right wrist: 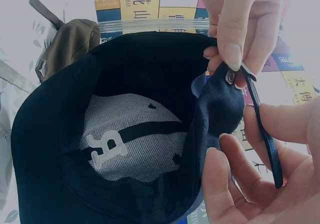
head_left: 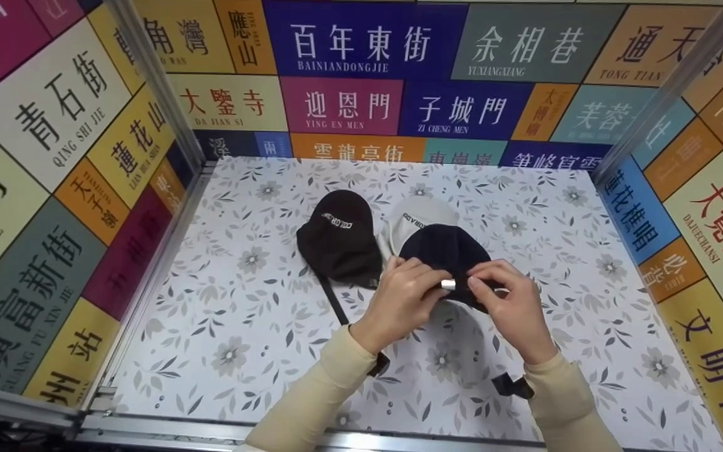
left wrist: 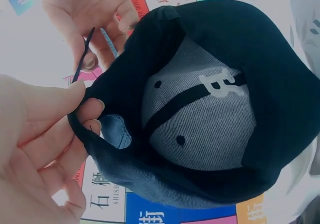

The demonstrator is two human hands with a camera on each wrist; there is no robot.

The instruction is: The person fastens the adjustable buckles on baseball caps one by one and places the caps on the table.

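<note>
Both hands work at the back of a dark navy cap (head_left: 443, 248), whose pale mesh lining and white letter patch (left wrist: 220, 83) face the wrist cameras. My left hand (head_left: 404, 294) pinches the cap's rear edge beside a small metal buckle (right wrist: 230, 77). From that buckle runs a thin dark strap (right wrist: 266, 144). Between thumb and fingers, my right hand (head_left: 515, 301) pinches this strap. In the right wrist view, its other fingertips (right wrist: 214, 159) rest at the cap's edge.
A dark brown cap (head_left: 336, 242) lies left of the hands, its loose strap (head_left: 334, 301) trailing toward me. Behind the navy cap sits a white cap (head_left: 421, 213), partly covered in this view. All are over a flower-patterned tabletop (head_left: 230, 301), bounded by sign-printed walls (head_left: 342, 107).
</note>
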